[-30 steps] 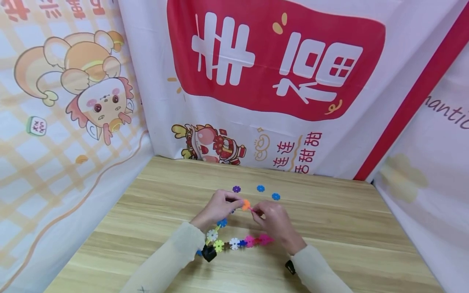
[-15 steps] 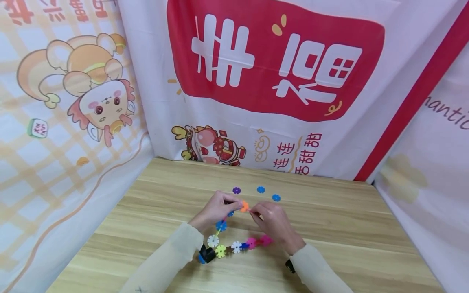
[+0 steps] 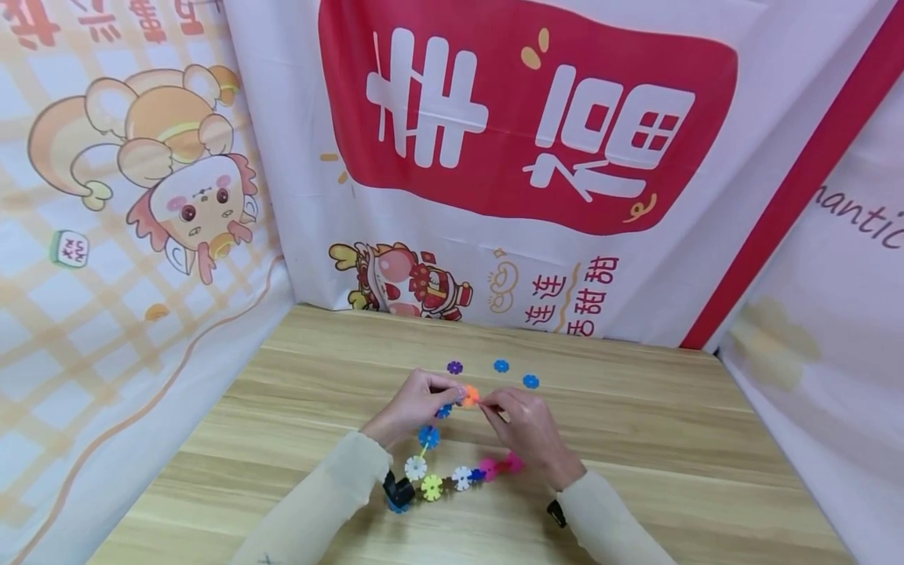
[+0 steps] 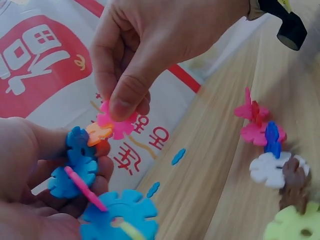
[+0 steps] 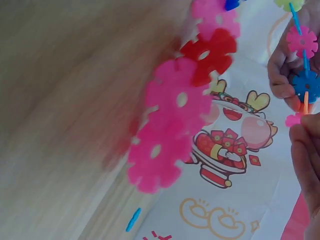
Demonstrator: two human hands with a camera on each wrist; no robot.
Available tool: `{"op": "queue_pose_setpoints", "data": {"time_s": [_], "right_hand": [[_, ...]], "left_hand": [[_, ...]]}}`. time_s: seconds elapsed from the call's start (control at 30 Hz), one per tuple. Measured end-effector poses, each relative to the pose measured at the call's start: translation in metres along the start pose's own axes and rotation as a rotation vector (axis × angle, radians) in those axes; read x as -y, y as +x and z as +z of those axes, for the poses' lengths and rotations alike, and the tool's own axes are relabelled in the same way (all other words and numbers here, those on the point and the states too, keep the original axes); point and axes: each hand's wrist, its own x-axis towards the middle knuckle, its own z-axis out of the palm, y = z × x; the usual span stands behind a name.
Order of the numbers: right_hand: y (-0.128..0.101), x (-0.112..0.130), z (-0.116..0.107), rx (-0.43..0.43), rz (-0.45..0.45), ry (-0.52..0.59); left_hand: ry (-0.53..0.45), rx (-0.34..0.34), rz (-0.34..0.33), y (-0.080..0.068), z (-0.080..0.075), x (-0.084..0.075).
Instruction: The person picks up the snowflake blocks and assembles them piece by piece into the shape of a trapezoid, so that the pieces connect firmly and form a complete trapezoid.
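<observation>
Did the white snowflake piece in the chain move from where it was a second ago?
Yes. The white snowflake piece has dropped a little toward the near table edge, farther from the loose purple piece lying beyond the hands.

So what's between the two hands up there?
In the head view, an orange snowflake piece sits between the left hand and right hand; the left wrist view shows a pink piece meeting it.
</observation>
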Motion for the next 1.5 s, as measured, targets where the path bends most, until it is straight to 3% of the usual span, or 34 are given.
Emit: {"op": "queue_pose_setpoints", "data": {"time_s": [0.17, 0.33, 0.53, 0.67, 0.77, 1.0, 1.17, 1.5], "right_hand": [[0.005, -0.001, -0.002, 0.082, 0.027, 0.017], [0.017, -0.005, -0.006, 0.173, 0.055, 0.109], [0.031, -0.02, -0.009, 0.42, 0.151, 0.249], [0.044, -0.033, -0.003, 0.59, 0.222, 0.263], [0.053, -0.042, 0.008, 0.671, 0.254, 0.253], [0.066, -0.053, 0.046, 0.802, 0.305, 0.21], [0.068, -0.052, 0.065, 0.866, 0.347, 0.195], [0.067, -0.055, 0.079, 0.857, 0.33, 0.178]], "left_hand": [[0.078, 0.005, -0.018, 0.0, -0.003, 0.002], [0.111, 0.071, -0.042, 0.001, -0.005, 0.002], [0.082, 0.045, -0.09, -0.004, -0.011, 0.005], [0.054, 0.009, -0.11, -0.01, -0.02, 0.004], [0.052, -0.006, -0.122, -0.012, -0.025, 0.004], [0.087, -0.019, -0.174, -0.015, -0.032, 0.004], [0.084, 0.024, -0.158, -0.013, -0.032, 0.008], [0.104, 0.053, -0.143, -0.013, -0.031, 0.004]]}}
